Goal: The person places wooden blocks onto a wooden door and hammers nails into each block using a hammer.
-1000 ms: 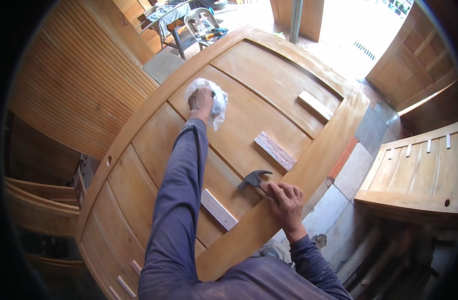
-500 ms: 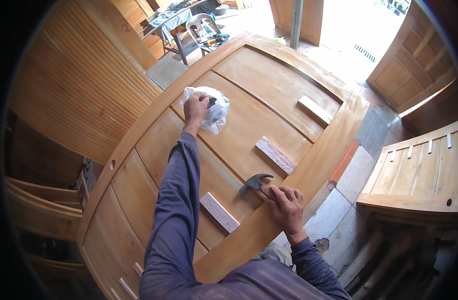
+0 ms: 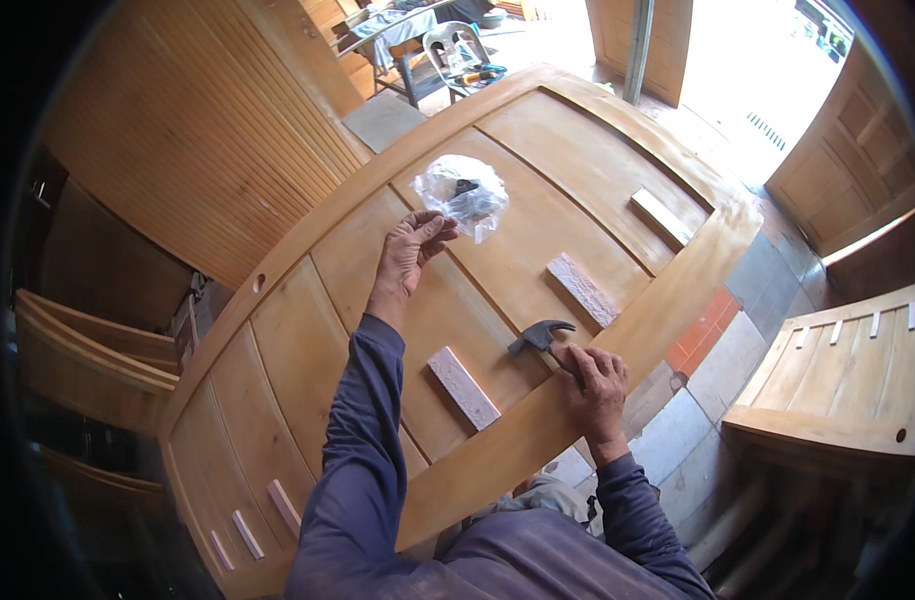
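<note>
Drawn back from the crumpled clear plastic bag (image 3: 485,208) since half a second ago, the left hand (image 3: 415,255) now stops at its near edge, thumb and fingertips pinched together; whether they hold something small, I cannot tell. That bag, with something dark inside, lies on the broad light-brown wooden door (image 3: 677,295), toward its far long rail. At the door's near rail, the right hand (image 3: 595,390) is wrapped round the handle of a black-headed claw hammer (image 3: 543,337), its head over the door's panels. Beside that head, on the door, lie two rough pinkish-white rectangular blocks (image 3: 463,388); thin pale strips (image 3: 247,535) rest at the door's left end. Right of the door is a smaller wooden panel (image 3: 837,385).

The step in hand looks like picking small pieces from the bag; the next move would seemingly call for a firm pinch and a steady hammer.
</note>
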### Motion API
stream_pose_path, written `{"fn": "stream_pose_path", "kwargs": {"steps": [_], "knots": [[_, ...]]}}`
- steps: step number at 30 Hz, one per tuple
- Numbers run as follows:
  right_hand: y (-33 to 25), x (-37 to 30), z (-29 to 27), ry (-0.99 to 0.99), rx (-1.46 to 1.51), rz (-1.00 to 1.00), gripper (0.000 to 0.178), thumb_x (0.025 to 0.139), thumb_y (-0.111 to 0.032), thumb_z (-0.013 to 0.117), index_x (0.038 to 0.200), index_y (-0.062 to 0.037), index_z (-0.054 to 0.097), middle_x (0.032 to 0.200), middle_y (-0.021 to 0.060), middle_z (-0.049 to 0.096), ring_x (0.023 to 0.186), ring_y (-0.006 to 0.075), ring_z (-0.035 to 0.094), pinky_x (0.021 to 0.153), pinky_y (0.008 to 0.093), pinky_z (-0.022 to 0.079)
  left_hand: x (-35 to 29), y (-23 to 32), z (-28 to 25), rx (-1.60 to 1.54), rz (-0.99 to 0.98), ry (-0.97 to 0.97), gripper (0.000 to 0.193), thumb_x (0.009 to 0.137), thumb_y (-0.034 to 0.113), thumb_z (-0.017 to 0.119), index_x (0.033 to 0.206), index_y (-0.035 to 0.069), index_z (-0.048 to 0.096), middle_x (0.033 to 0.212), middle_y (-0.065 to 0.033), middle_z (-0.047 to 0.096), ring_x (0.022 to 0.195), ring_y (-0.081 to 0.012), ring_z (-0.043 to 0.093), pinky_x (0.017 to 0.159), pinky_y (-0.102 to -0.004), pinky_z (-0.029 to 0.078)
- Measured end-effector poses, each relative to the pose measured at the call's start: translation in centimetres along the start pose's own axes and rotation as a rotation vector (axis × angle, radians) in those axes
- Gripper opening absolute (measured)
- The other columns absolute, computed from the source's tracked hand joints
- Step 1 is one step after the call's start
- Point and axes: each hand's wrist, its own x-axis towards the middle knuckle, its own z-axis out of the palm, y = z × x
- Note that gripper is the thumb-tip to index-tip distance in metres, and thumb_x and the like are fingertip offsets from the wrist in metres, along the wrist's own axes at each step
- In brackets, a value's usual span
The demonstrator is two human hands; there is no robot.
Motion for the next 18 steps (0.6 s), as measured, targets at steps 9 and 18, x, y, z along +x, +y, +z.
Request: {"fn": "stream_pose_path", "kwargs": {"steps": [9,18], "knots": [[-0.4,0.5,-0.1,0.033,0.021,-0.04,0.045,0.087,-0.022,0.083,0.13,-0.0133,0.074,0.118,0.0096,0.071,0.112,0.0322,0.065,0.1,0.0457,0.047,-7.7,-1.9,-3.2,-0.709,-0.115,-0.121,0.011,0.101,0.0,0.07,0.11,-0.003,0.075,0.109,-0.0176,0.078,0.1,-0.0259,0.078,0.085,-0.0291,0.07],[-1.4,0.5,-0.4,0.003,-0.151,-0.063,0.03,0.091,-0.029,0.078,0.114,-0.0115,0.073,0.106,0.0102,0.068,0.104,0.0324,0.064,0.093,0.0489,0.049,-19.8,-7.6,-1.5,-0.949,-0.168,-0.176,0.017,0.098,-0.002,0.073,0.114,0.0,0.072,0.119,-0.0167,0.075,0.114,-0.0277,0.074,0.095,-0.0317,0.068]]}}
